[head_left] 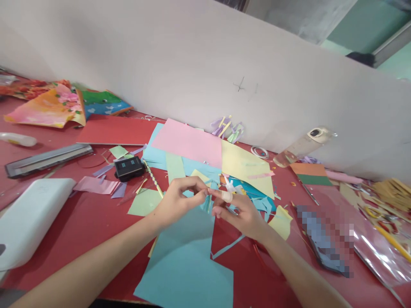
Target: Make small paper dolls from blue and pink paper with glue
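Observation:
My left hand (184, 200) is closed in a pinch, thumb and index tips together. Whatever lies between them is too small to make out. Against those tips rests the stretched index finger of my right hand (244, 214), which wears a pale bandage (226, 196). The right thumb stands apart below that finger. Both hands are raised over a large blue paper sheet (192, 256). Behind and under the fingers lie blue paper scraps (261, 205) and a white-tipped item (231, 186), partly hidden. A thin blue strip (228, 247) lies below my right hand.
Pink paper (191, 143) and yellow paper (245, 164) lie behind the hands. A bottle (302, 147) leans against the white wall. On the left are a black device (129, 168), a metal-edged bar (48, 160) and a white case (37, 222). A phone-like object (323, 239) lies right.

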A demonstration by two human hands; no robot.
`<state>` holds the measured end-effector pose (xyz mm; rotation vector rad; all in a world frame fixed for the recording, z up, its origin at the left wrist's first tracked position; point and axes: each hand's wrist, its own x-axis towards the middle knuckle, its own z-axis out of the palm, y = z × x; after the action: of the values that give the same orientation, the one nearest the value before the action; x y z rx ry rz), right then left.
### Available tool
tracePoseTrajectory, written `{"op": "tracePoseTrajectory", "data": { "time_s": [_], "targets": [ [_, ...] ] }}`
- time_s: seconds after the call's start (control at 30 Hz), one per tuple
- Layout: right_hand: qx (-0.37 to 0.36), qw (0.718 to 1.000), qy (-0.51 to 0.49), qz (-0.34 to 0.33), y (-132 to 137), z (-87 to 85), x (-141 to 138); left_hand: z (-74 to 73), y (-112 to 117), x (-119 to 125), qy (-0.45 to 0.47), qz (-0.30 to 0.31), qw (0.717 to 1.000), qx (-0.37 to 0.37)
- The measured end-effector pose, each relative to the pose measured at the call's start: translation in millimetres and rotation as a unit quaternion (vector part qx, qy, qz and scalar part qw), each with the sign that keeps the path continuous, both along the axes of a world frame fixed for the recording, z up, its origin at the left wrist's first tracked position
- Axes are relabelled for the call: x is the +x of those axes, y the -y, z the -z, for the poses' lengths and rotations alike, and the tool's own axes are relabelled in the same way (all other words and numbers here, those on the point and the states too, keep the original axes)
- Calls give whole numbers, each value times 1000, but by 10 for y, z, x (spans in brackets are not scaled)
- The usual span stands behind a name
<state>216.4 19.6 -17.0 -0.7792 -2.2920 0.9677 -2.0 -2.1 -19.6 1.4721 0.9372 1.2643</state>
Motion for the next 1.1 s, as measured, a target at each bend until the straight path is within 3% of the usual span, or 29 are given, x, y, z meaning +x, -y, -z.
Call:
{"op": "tracePoseTrajectory", "data": {
  "time_s": [0.33,0.67,0.77,0.87,0.9,0.93,1.1],
  "targets": [
    [-230,964,-128,32,-152,-147,-149,-16,9,15,10,-8,1000,-6],
    [-288,942,-170,36,-327,-126,-248,15,5,18,39,15,999,1],
    [-230,965,-119,44,-394,-122,-304,13,10,24,46,28,999,-2],
    [-30,998,-5,54,-555,-98,-423,0,25,29,25,60,998,-8],
    [54,996,37,62,-637,-77,-476,-4,32,29,17,75,997,-3],
    [87,992,56,67,-733,-49,-533,-7,38,27,11,89,996,6],
    [181,972,123,88,-1254,155,-808,-6,48,10,1,136,990,29]
  ]
}}
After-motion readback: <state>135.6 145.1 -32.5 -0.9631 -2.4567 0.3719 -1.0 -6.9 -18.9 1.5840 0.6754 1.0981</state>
